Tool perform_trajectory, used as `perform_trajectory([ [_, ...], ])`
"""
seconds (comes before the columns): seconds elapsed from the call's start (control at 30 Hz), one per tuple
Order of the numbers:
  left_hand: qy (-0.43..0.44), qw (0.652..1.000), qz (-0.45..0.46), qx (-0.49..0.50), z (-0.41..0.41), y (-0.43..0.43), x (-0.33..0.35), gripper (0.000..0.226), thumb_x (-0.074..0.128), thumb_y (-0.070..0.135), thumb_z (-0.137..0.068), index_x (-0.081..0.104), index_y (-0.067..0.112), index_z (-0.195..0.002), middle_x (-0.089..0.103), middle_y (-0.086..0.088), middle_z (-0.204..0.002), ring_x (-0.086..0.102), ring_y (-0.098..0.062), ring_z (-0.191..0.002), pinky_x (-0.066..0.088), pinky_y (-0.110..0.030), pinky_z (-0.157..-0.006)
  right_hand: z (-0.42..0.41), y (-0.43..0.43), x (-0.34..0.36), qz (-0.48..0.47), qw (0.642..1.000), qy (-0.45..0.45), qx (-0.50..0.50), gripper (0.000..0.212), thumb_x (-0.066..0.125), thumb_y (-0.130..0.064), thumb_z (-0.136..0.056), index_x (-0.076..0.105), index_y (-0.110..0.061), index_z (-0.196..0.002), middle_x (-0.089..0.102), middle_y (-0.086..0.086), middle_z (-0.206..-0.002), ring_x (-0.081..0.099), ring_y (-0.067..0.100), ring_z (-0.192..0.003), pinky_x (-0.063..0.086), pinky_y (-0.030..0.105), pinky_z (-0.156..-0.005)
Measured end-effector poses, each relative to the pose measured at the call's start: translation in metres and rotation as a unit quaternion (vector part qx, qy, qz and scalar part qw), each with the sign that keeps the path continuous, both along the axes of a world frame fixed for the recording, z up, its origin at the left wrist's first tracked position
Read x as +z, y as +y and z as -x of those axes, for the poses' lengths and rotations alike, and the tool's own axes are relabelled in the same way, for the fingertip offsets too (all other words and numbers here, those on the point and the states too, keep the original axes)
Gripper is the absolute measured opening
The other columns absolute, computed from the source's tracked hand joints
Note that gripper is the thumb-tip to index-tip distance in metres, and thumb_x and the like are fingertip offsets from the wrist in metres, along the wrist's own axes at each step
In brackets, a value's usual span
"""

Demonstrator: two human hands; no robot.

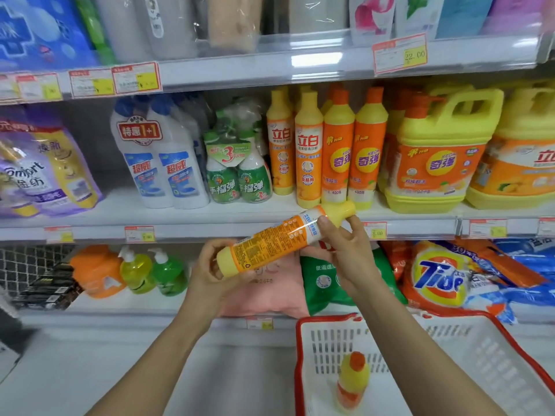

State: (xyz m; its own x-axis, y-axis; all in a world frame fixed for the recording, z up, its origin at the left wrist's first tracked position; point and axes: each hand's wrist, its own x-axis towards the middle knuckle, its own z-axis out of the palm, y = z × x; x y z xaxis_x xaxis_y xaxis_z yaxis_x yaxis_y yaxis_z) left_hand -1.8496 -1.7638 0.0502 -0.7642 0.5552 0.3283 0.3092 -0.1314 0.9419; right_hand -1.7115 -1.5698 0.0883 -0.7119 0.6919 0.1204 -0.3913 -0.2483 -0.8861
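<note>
Person's left hand (210, 271) and right hand (348, 256) both grip the soap bottle (270, 243), not dropped in yet; a second bottle (353, 379) already sits in the basket (300, 340) at 5 o'clock.

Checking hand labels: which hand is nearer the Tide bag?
Right. The right hand pinches the bottle just left of the Tide bag; the left hand holds its base, farther left.

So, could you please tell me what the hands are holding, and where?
A yellow-and-orange plastic detergent bottle: left hand grips its base end, right hand pinches its yellow neck.
</note>
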Motion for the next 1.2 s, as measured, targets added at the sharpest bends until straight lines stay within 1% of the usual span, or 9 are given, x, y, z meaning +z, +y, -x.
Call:
perform_trajectory([
  [0.07,-0.026,1.0,-0.01,-0.009,0.004,-0.002,-0.003,0.066,0.091,0.005,-0.057,0.058,0.013,-0.114,0.068,0.004,-0.105,0.065,-0.008,-0.095,0.054,-0.02,-0.077,0.006,-0.005,-0.001,0.007,1.0,0.005,-0.021,0.053,0.069,-0.02,-0.09,0.041,-0.009,-0.135,0.071,0.018,-0.114,0.071,0.032,-0.102,0.061,0.051,-0.077],
  [0.2,-0.109,0.993,-0.043,-0.017,0.013,-0.01,-0.006,0.048,0.088,0.026,-0.069,0.066,0.02,-0.111,0.072,-0.006,-0.104,0.069,-0.016,-0.084,0.057,-0.025,-0.069,0.014,-0.01,0.008,-0.03,0.998,-0.018,-0.046,0.056,0.069,-0.034,-0.083,0.045,-0.015,-0.13,0.073,0.007,-0.106,0.073,0.012,-0.091,0.058,0.024,-0.069],
  [0.33,-0.236,0.971,-0.011,-0.017,0.02,-0.024,-0.009,0.057,0.072,0.056,-0.062,0.07,0.016,-0.103,0.074,-0.01,-0.084,0.066,-0.015,-0.062,0.054,-0.023,-0.051,0.025,-0.019,0.007,-0.025,0.999,-0.027,-0.031,0.044,0.069,-0.018,-0.091,0.046,-0.011,-0.127,0.069,0.015,-0.117,0.071,0.021,-0.101,0.058,0.025,-0.075],
  [0.47,-0.294,0.955,-0.012,-0.026,0.033,-0.044,-0.005,0.058,0.07,0.053,-0.065,0.068,0.012,-0.105,0.073,-0.008,-0.077,0.063,-0.013,-0.054,0.053,-0.021,-0.05,0.041,-0.044,-0.001,-0.016,0.997,-0.046,-0.06,0.057,0.072,-0.021,-0.089,0.035,-0.021,-0.133,0.07,0.015,-0.11,0.074,0.01,-0.082,0.056,0.021,-0.063],
  [0.73,0.016,0.999,-0.014,0.044,0.051,-0.066,0.029,0.047,0.09,0.038,-0.059,0.069,0.026,-0.099,0.074,0.012,-0.085,0.069,-0.005,-0.075,0.052,-0.015,-0.064,0.066,-0.084,-0.019,0.141,0.982,-0.123,0.026,0.019,0.057,-0.017,-0.099,0.061,-0.001,-0.109,0.068,0.02,-0.108,0.071,0.027,-0.088,0.062,0.03,-0.06],
  [0.83,0.107,0.994,0.031,0.023,0.054,-0.072,0.031,0.045,0.091,0.039,-0.059,0.068,0.032,-0.097,0.072,0.015,-0.083,0.068,-0.006,-0.076,0.054,-0.021,-0.068,0.08,-0.105,-0.032,0.166,0.974,-0.153,0.013,0.031,0.061,-0.024,-0.097,0.06,0.001,-0.116,0.068,0.02,-0.107,0.07,0.026,-0.087,0.063,0.033,-0.064],
  [0.93,0.065,0.995,0.069,-0.035,0.073,-0.08,0.02,0.048,0.093,0.026,-0.06,0.068,0.029,-0.1,0.074,0.009,-0.089,0.07,-0.013,-0.084,0.057,-0.032,-0.077,0.085,-0.11,-0.037,0.168,0.974,-0.119,-0.098,0.052,0.07,-0.016,-0.09,0.048,-0.009,-0.136,0.059,0.021,-0.121,0.066,0.031,-0.097,0.061,0.038,-0.074],
  [1.07,0.028,0.981,0.164,-0.099,0.095,-0.084,-0.008,0.049,0.092,0.019,-0.061,0.063,0.034,-0.098,0.07,0.003,-0.1,0.067,-0.022,-0.096,0.054,-0.038,-0.085,0.082,-0.115,-0.031,-0.025,0.968,-0.104,-0.228,0.065,0.079,-0.006,-0.08,0.048,-0.025,-0.134,0.05,0.015,-0.128,0.065,0.023,-0.099,0.061,0.033,-0.068],
  [1.2,0.046,0.966,0.227,-0.113,0.087,-0.077,-0.029,0.053,0.089,0.048,-0.059,0.054,0.047,-0.099,0.058,0.026,-0.097,0.058,0.003,-0.089,0.048,-0.025,-0.076,0.085,-0.132,-0.023,-0.212,0.933,-0.129,-0.262,0.066,0.083,-0.012,-0.078,0.052,-0.027,-0.135,0.051,0.008,-0.135,0.058,0.029,-0.119,0.057,0.043,-0.093],
])
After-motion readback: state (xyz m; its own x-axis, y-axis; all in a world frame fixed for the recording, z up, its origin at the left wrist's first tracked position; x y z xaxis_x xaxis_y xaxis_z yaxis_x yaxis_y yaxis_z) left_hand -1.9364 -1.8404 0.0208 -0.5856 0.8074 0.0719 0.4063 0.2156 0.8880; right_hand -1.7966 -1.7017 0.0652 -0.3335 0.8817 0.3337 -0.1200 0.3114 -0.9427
